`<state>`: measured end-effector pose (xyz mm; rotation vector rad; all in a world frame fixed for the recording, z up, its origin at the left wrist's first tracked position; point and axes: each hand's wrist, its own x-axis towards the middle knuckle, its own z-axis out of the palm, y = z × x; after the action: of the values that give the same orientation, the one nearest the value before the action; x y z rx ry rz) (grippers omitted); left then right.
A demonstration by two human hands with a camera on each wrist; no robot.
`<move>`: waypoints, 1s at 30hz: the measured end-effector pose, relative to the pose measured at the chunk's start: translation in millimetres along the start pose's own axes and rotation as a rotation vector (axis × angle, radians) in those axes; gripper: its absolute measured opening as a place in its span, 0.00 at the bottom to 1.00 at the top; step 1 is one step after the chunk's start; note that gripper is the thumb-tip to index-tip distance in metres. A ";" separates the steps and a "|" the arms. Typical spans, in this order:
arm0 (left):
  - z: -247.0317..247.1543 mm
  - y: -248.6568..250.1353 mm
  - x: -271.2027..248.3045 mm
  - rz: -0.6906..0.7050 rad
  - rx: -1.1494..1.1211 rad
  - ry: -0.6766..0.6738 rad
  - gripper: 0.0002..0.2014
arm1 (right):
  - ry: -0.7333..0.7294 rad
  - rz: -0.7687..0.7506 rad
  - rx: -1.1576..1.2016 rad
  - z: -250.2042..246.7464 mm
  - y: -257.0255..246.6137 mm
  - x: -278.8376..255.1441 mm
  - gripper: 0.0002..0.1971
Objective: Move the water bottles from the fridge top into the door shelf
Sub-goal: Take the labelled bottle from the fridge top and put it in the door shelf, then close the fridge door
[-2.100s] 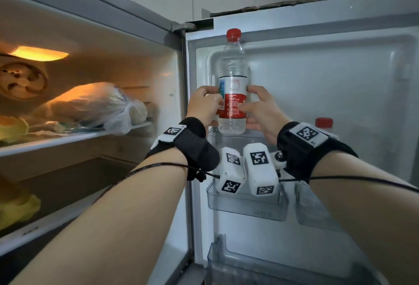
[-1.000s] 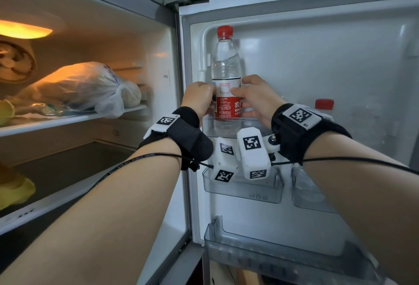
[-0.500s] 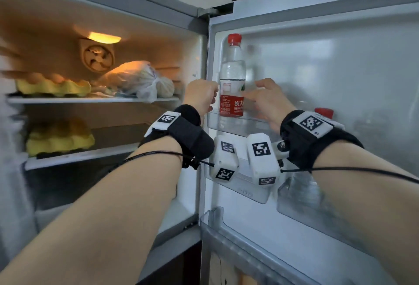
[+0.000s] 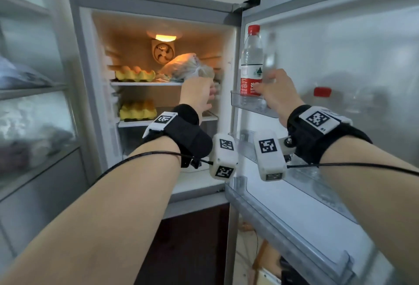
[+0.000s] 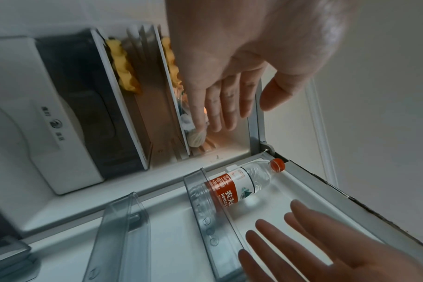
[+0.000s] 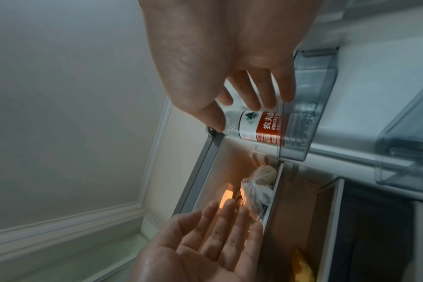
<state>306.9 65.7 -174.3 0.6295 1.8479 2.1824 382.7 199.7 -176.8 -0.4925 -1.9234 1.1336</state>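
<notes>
**Bottle upright in the top door shelf, both hands off it**

The water bottle with the red cap stands upright in the top door shelf, at the hinge end of the open fridge door. The left hand is raised in front of the fridge interior, away from the bottle, its grip released: the left wrist view shows its fingers straight and together, holding nothing. The right hand is lifted just in front of the bottle's label, fingers loosely extended, grip also released; the right wrist view shows a gap between its fingertips and the bottle. A second red-capped bottle stands further along the door.
</notes>
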 end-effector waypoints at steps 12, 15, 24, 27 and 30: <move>-40.6 -29.3 -113.7 -0.031 -0.032 0.082 0.08 | -0.045 0.106 -0.022 -38.1 6.3 -113.0 0.16; -38.0 -23.7 -136.4 -0.040 -0.040 0.091 0.09 | -0.024 0.103 -0.035 -58.4 4.1 -124.8 0.08; 27.2 -19.4 -175.0 -0.032 -0.030 0.003 0.09 | 0.051 0.086 -0.033 -133.3 15.3 -131.9 0.06; 73.4 -19.9 -180.7 -0.016 -0.032 -0.023 0.07 | 0.110 0.074 -0.065 -176.0 24.0 -124.4 0.06; 125.7 -19.2 -184.9 0.021 -0.019 -0.047 0.06 | 0.166 0.040 -0.096 -226.5 35.6 -111.9 0.05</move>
<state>525.2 101.7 -211.7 0.6930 1.8032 2.1765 628.7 262.2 -202.1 -0.6596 -1.8358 0.9964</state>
